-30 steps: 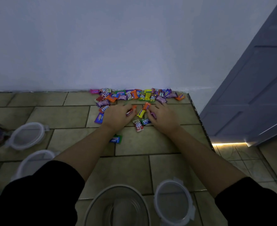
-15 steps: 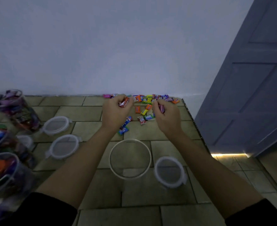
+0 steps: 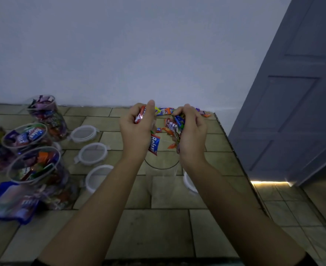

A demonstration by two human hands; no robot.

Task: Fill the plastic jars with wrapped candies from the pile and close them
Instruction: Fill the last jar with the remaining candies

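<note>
Both hands hover just above the rim of a clear empty plastic jar [image 3: 161,172] standing upright on the tiled counter. My left hand [image 3: 137,131] grips a handful of wrapped candies, and a blue and red one [image 3: 154,144] hangs below its fingers. My right hand [image 3: 192,133] holds another bunch of candies [image 3: 174,125], with orange ones dropping from it. The remaining candy pile [image 3: 166,111] lies against the wall behind the hands. A white lid [image 3: 190,182] lies right of the jar, partly hidden by my right forearm.
Several candy-filled jars [image 3: 37,166] stand open at the left, with three white lids [image 3: 92,153] beside them. A blue candy bag [image 3: 8,203] lies at the front left. The counter edge [image 3: 235,150] runs along the right, with a grey door [image 3: 296,112] beyond.
Both hands scooped candies off the pile by the wall, lifted them and pulled back toward me over the empty jar. The view tilted, bringing the filled jars into sight.
</note>
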